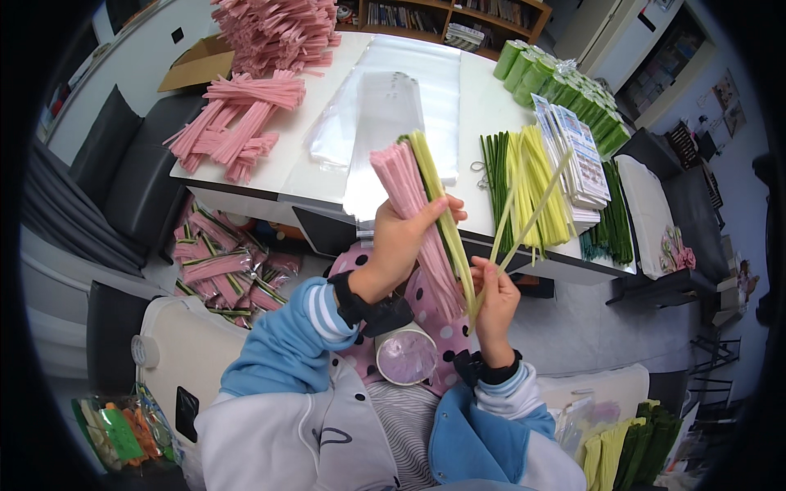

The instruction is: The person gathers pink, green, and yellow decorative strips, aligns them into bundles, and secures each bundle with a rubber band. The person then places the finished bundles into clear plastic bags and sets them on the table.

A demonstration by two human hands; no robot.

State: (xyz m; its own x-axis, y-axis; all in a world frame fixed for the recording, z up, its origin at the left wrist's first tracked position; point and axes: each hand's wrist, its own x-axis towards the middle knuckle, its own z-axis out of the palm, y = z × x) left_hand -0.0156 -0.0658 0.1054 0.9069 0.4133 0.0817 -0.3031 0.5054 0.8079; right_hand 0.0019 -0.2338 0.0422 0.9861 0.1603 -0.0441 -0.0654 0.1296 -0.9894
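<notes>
My left hand [398, 236] grips a bundle of pink pipe cleaners [405, 190] together with dark green and yellow-green stems along its right side. The bundle tilts, its upper end towards the table. Lower right of it, my right hand [496, 301] pinches two loose yellow-green pipe cleaners [533, 215], which spread apart in a V above the fingers. Beyond that hand, at the table's front edge, lie dark green pipe cleaners [496, 178] and a pile of yellow-green ones [537, 190]. A round tub [406, 355] with clear plastic inside rests at my lap.
On the white table [325, 61] lie clear plastic sleeves [399, 110], pink bundles [245, 116], printed cards [574, 153] and green wrapped rolls [552, 86]. Packed bundles [221, 258] heap on the floor at left. Tape [145, 351] and a phone [186, 412] sit on the left seat.
</notes>
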